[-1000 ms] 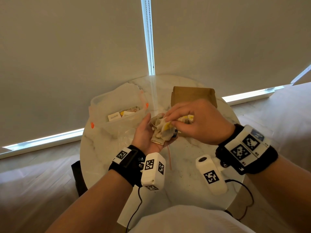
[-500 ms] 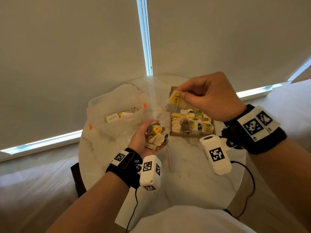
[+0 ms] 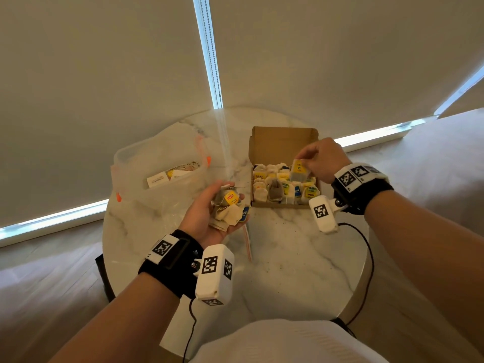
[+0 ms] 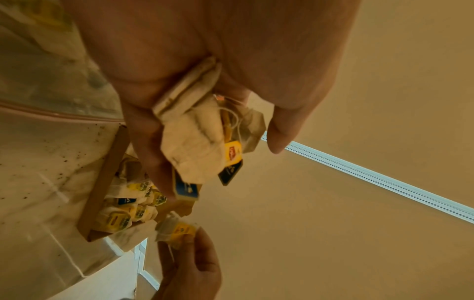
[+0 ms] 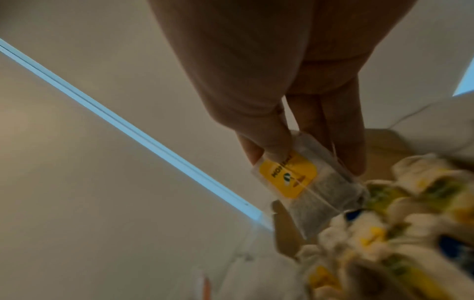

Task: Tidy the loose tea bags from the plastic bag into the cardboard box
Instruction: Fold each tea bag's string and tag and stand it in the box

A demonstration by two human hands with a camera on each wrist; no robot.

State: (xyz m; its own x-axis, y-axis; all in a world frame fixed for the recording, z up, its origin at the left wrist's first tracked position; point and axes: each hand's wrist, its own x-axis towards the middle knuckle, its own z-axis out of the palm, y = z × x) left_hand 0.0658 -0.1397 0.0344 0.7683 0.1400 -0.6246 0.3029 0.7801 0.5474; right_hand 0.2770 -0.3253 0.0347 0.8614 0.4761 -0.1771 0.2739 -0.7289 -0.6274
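Fingers [image 5: 271, 142] over marble table [image 3: 288, 247], pale blinds [image 3: 104, 74] behind.

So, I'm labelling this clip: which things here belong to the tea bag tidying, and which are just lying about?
Part of the job:
- cardboard box, open, with rows of tea bags
- plastic bag, a few packets inside
- yellow-tagged tea bag pinched by the right hand over the box
- bunch of tea bags held in the left hand

Just lying about:
- marble table
- window blinds
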